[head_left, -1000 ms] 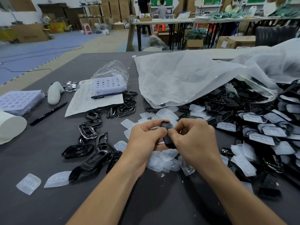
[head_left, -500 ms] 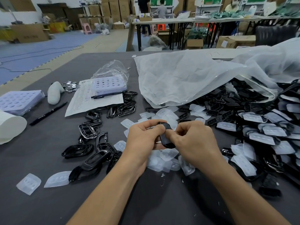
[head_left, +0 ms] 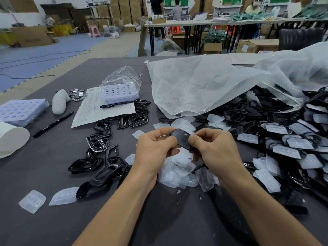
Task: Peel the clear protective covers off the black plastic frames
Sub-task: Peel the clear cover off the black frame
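- Black frame pinched between both hands, held above worktop.
- Left hand: fingers curled, gripping frame's left edge.
- Right hand: fingers curled, gripping frame's right edge.
- Peeled clear covers just below frame; heap of covered frames to its right; bare frames to its left.

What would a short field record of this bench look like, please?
Held: frame, between both hands
Left hand: pinches its left edge
Right hand: pinches its right edge
Peeled covers: heaped under the hands
Bare frames: left of the hands
Covered frames: right, spilling from bag
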